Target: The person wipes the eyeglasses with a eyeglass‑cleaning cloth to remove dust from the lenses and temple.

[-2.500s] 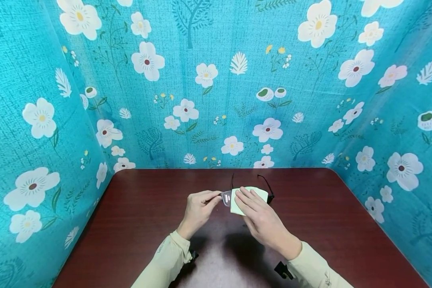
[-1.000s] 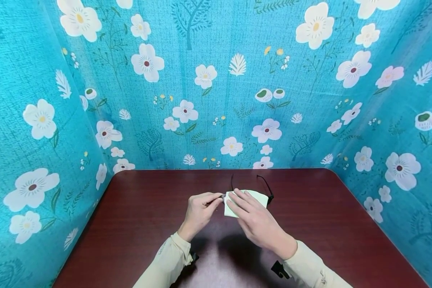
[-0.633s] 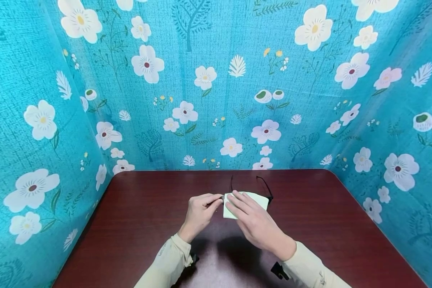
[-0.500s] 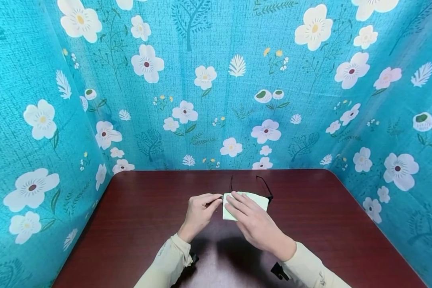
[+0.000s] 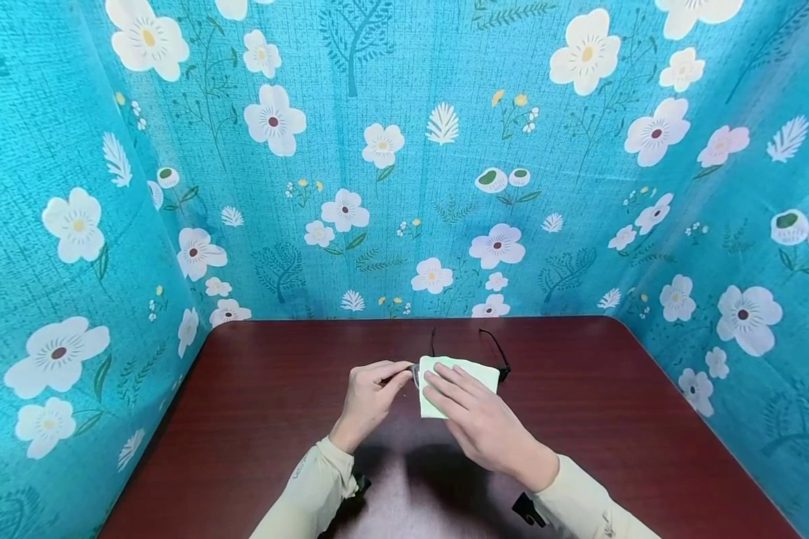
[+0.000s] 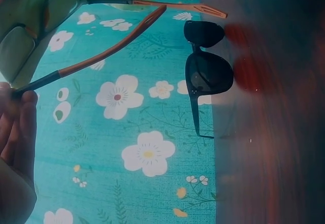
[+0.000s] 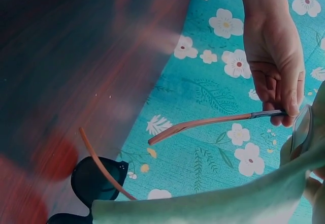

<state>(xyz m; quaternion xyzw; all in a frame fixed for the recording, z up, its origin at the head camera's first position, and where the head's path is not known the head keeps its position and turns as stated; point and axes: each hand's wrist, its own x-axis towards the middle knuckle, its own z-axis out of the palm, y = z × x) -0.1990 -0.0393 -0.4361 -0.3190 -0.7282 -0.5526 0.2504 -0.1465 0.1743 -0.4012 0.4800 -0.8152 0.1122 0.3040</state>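
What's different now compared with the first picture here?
The right hand has moved the green cloth toward the left hand, so it now covers more of the lens beside that hand. Nothing was newly gripped or let go: the left hand still pinches one end of the eyeglasses, and the right hand's fingers remain on the cloth.

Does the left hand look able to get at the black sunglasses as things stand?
Probably not without letting go first: the left hand pinches the eyeglasses by one corner. Otherwise the way seems free, as nothing covers the black sunglasses in the left wrist view.
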